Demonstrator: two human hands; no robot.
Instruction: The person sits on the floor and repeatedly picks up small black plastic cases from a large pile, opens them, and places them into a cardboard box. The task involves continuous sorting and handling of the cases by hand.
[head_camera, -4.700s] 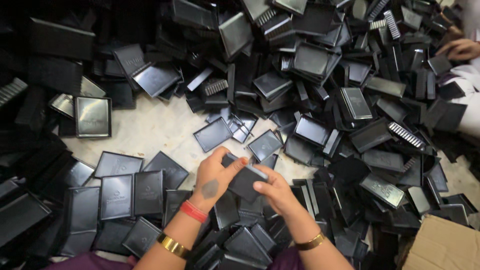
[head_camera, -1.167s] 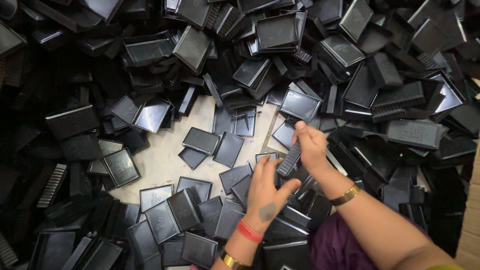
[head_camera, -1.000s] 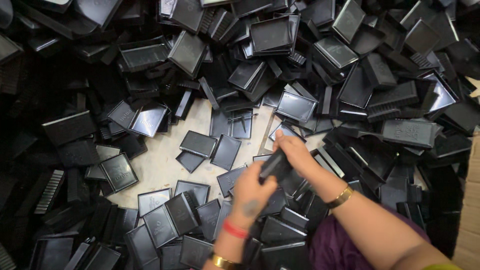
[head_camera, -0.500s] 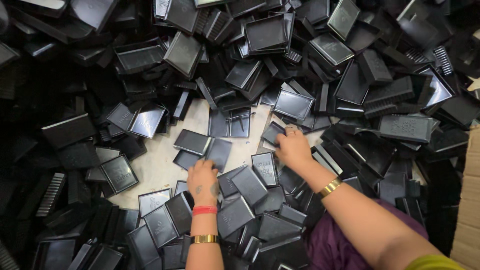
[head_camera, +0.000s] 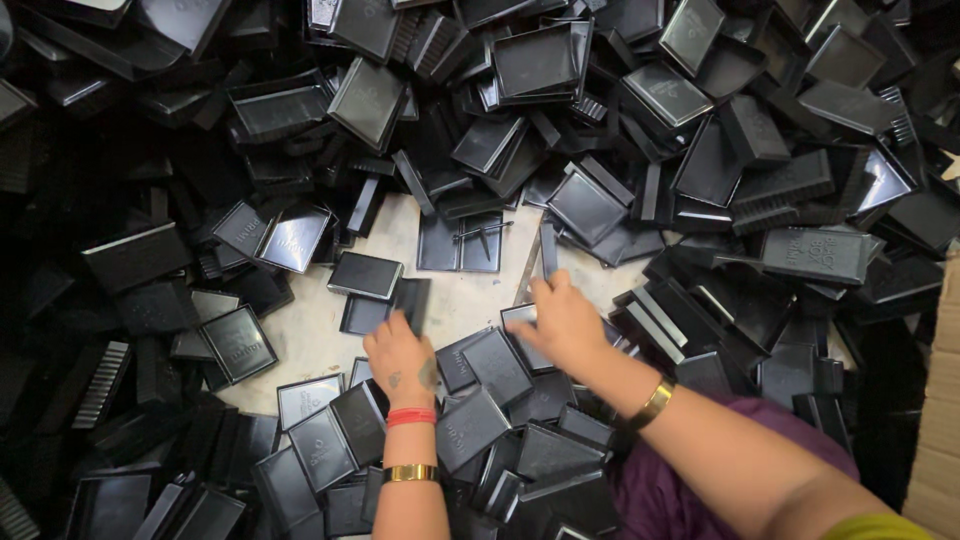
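Left hand (head_camera: 402, 358) had slid up since half a second before, grip loose on a black tray (head_camera: 408, 300), right hand (head_camera: 565, 318) stayed flat, released, on another tray (head_camera: 522, 318), pale surface (head_camera: 310, 335) bare between black piles (head_camera: 700, 150)

A single head-worn camera looks almost straight down from close above, facing away from the wearer's body. Both forearms enter from the bottom edge. A heap of black plastic trays (head_camera: 560, 60) fills the frame around a pale floor patch (head_camera: 310, 335).
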